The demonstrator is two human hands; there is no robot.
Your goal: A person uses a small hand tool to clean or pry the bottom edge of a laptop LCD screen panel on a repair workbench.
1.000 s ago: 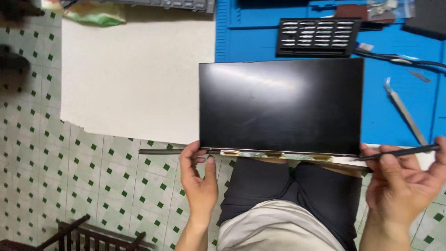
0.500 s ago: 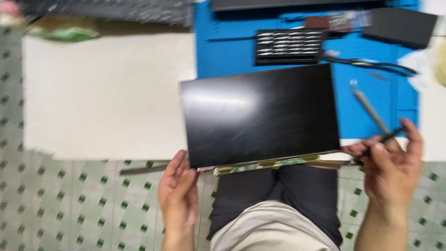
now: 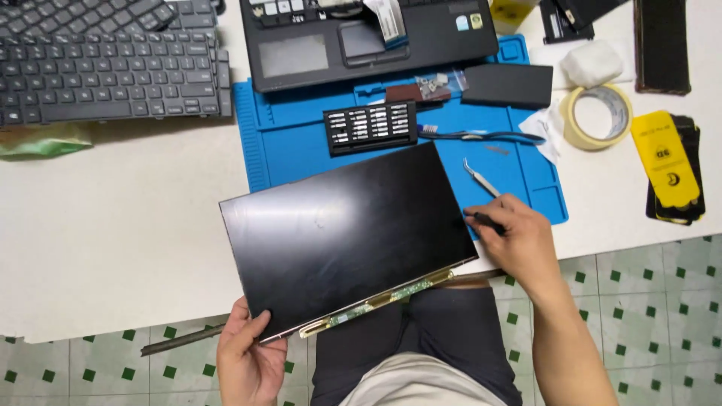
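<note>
Over the table edge, the left hand (image 3: 244, 361) grips the black panel's (image 3: 346, 233) near corner; the right hand (image 3: 519, 237) pinches a dark tool (image 3: 481, 219) at its side, apparently prying, so steady support matters.

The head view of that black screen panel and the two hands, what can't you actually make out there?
- Head view: the black tool in the right hand is mostly hidden by the fingers; its tip and kind are unclear.
- The screen panel hides its own underside and the table beneath.
- The left hand is partly cut off by the bottom edge.
- Bits in the bit case are too small to tell apart.
</note>
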